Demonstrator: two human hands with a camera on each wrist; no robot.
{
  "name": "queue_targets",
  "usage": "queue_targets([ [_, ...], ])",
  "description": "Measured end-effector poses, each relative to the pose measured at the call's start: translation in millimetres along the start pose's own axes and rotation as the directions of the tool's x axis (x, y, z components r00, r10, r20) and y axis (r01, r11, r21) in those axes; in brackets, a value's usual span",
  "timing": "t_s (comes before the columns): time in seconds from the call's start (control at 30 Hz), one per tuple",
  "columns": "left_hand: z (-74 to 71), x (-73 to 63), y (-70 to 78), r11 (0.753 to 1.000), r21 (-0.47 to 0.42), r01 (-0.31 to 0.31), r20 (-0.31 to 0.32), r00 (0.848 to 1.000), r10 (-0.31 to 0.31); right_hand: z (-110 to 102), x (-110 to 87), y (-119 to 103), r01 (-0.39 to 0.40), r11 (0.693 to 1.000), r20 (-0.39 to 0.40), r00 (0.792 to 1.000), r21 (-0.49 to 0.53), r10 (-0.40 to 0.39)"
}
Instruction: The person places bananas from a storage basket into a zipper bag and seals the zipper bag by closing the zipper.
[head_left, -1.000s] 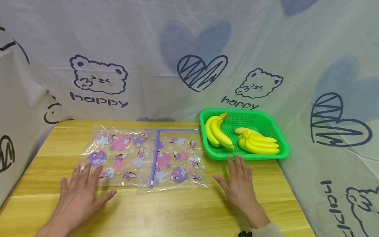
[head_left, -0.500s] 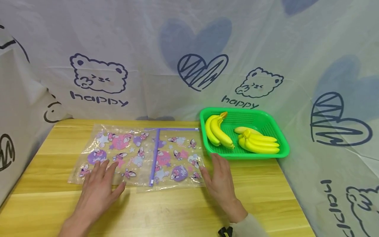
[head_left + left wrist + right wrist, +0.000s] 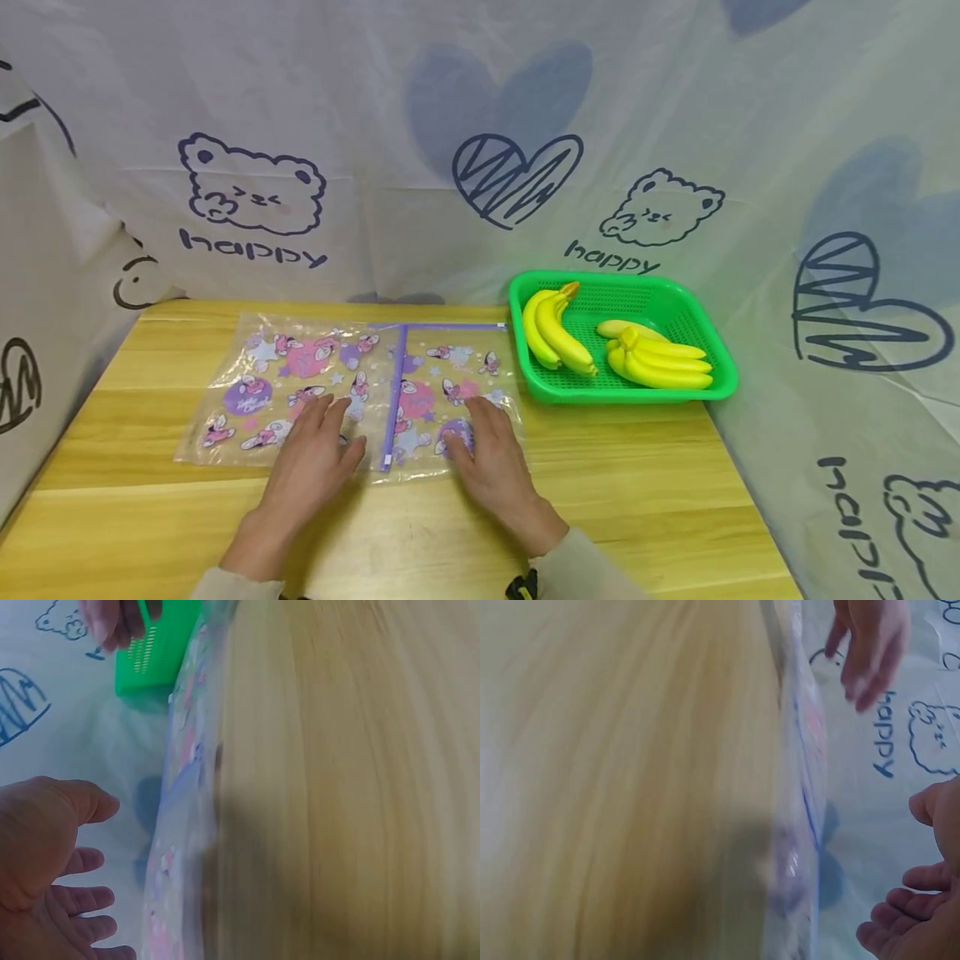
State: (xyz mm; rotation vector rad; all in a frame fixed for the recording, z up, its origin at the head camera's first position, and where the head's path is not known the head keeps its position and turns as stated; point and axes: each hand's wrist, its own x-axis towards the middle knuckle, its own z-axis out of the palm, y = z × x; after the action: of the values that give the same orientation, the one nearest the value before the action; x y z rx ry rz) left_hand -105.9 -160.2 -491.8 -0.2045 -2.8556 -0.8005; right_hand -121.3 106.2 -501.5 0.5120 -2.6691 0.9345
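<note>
Two see-through zip bags printed with pink and purple cartoon figures lie flat side by side on the wooden table. My left hand (image 3: 309,458) is over the lower right part of the left zip bag (image 3: 247,398), palm down with loosely bent fingers. Over the right zip bag (image 3: 420,404) is my right hand (image 3: 495,462), its thumb apart from the fingers. Purple zip strips run along the bags' edges. Both wrist views show the left hand (image 3: 45,862) and right hand (image 3: 930,892) raised above the tabletop, holding nothing.
A green plastic basket (image 3: 536,390) stands at the back right, close beside the right bag. Inside are a bunch of bananas (image 3: 558,337) on the left and another bunch (image 3: 663,367) on the right. A printed white cloth (image 3: 420,250) hangs behind the wooden table (image 3: 405,533).
My hands have come together: the left moved right across the left bag, the right moved left from in front of the basket to over the right bag. Bags and bananas stay put.
</note>
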Motion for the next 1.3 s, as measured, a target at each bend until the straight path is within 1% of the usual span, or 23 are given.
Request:
queue_targets([
  [0.1, 11.3, 9.6, 3.8, 1.000, 0.007, 0.008, 0.024, 1.000, -0.009, 9.5, 2.1, -5.5, -0.016, 1.000, 0.055, 0.998, 0.006, 0.015],
  [0.2, 20.0, 18.4, 8.2, 0.999, 0.031, 0.021, 0.058, 0.998, -0.023, 16.3, 4.1, -9.5, -0.023, 0.999, 0.132, 0.991, -0.033, 0.027],
  [0.27, 25.8, 23.3, 11.1, 0.998, 0.054, 0.043, 0.095, 0.994, -0.048, 20.7, 4.7, -11.6, -0.009, 0.997, 0.193, 0.981, -0.077, 0.024],
  [0.33, 30.6, 26.9, 14.1, 0.994, 0.080, 0.078, 0.138, 0.986, -0.088, 25.2, 5.1, -12.9, 0.020, 0.992, 0.250, 0.968, -0.126, 0.012],
  [0.43, 37.0, 30.8, 18.2, 0.984, 0.124, 0.126, 0.205, 0.967, -0.150, 29.5, 5.9, -12.9, 0.072, 0.982, 0.305, 0.952, -0.177, -0.015],
  [0.5, 40.6, 31.6, 19.4, 0.979, 0.154, 0.136, 0.233, 0.958, -0.169, 31.5, 6.7, -11.8, 0.109, 0.973, 0.326, 0.945, -0.205, -0.037],
  [0.6, 44.2, 29.9, 20.2, 0.976, 0.178, 0.129, 0.251, 0.953, -0.172, 32.0, 8.8, -10.2, 0.136, 0.964, 0.350, 0.936, -0.229, -0.049],
  [0.67, 45.6, 27.6, 20.2, 0.977, 0.179, 0.116, 0.259, 0.952, -0.161, 32.0, 10.4, -8.9, 0.137, 0.961, 0.369, 0.928, -0.242, -0.040],
  [0.77, 45.6, 23.9, 20.4, 0.981, 0.165, 0.098, 0.275, 0.951, -0.142, 31.6, 12.2, -7.2, 0.116, 0.962, 0.406, 0.914, -0.247, -0.006],
  [0.9, 41.9, 18.5, 21.6, 0.984, 0.168, 0.056, 0.316, 0.943, -0.107, 31.7, 12.4, -4.1, 0.094, 0.965, 0.443, 0.896, -0.246, 0.026],
  [0.97, 38.9, 15.3, 22.0, 0.985, 0.169, 0.025, 0.341, 0.936, -0.082, 32.1, 11.9, -2.0, 0.097, 0.965, 0.445, 0.895, -0.244, 0.022],
  [1.03, 35.0, 11.9, 22.5, 0.988, 0.156, -0.009, 0.374, 0.926, -0.051, 32.4, 11.9, 0.5, 0.108, 0.966, 0.436, 0.900, -0.236, 0.006],
  [1.2, 24.1, 3.2, 18.5, 0.994, 0.077, -0.082, 0.454, 0.890, 0.039, 30.7, 15.4, 6.8, 0.132, 0.967, 0.368, 0.929, -0.219, -0.044],
  [1.3, 18.9, -0.2, 13.7, 0.993, 0.033, -0.114, 0.487, 0.869, 0.084, 28.8, 18.6, 9.7, 0.151, 0.961, 0.351, 0.934, -0.233, -0.061],
])
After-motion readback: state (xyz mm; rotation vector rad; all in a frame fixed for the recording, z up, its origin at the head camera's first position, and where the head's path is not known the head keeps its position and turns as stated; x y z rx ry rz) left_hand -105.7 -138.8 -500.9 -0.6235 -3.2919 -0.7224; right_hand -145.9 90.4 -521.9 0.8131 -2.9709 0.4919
